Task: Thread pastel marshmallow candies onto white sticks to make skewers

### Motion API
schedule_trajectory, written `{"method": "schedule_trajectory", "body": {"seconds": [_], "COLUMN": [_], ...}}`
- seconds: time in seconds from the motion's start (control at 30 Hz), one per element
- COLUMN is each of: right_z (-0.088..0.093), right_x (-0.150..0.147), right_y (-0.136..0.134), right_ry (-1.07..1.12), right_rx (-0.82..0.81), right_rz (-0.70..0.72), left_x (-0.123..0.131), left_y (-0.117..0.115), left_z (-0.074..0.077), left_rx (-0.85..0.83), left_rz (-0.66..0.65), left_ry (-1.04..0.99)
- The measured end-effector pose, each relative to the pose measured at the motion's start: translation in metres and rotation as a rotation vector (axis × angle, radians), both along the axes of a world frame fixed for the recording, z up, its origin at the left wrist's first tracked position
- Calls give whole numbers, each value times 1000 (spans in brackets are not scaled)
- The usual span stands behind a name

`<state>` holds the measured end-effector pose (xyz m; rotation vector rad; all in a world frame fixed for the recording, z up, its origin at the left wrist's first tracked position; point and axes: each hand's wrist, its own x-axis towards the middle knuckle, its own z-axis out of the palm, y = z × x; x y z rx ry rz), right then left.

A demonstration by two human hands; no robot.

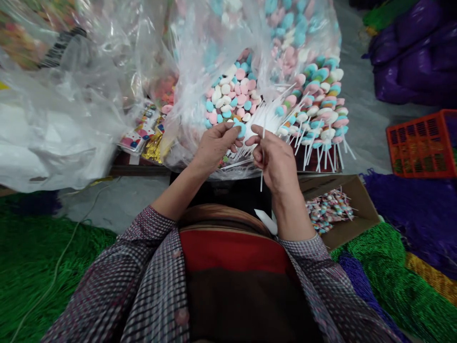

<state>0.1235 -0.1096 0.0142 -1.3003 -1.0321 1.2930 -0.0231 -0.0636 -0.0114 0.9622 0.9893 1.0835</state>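
A round light-blue candy (pixel 241 130) is pinched between the thumb and fingers of my left hand (pixel 217 145). My right hand (pixel 276 155), just beside it, grips a thin white stick (pixel 262 171) that stands nearly upright. Candy and stick are apart. Beyond my hands, an open clear plastic bag (pixel 189 109) holds many loose pink, white and blue candies (pixel 232 93). A fan of loose white sticks (pixel 266 116) lies against it. To the right is a pile of candy skewers (pixel 323 102), candies stacked on white sticks that point toward me.
Clear plastic bags (pixel 53 124) cover the table's left side, near printed packets (pixel 139 126) and gold tinsel (pixel 153 148). Below right, a cardboard box (pixel 364 209) holds wrapped candy sticks. An orange crate (pixel 421 143), purple bundles (pixel 417 52) and green stringy material (pixel 378 252) lie around.
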Motion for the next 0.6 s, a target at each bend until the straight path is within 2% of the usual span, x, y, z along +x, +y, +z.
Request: {"method": "schedule_trajectory", "body": {"seconds": [0.13,0.3,0.43,0.6], "right_z": [-5,-8,-8,-8], "right_x": [-5,-7,-8,-10], "right_y": [-15,-24,-25,-25], "right_ry": [-18,-49,-180,-344], "right_rx": [-12,-2,30,113], "right_rz": [-28,30,87,64], "left_x": [0,-1,1,1], "left_y": [1,0,-2,-4], "left_z": [0,-2,-6,-9], "left_rx": [-15,19,27,30], "left_rz": [64,44,44,11], "left_ry": [8,-22,-67,-125]}}
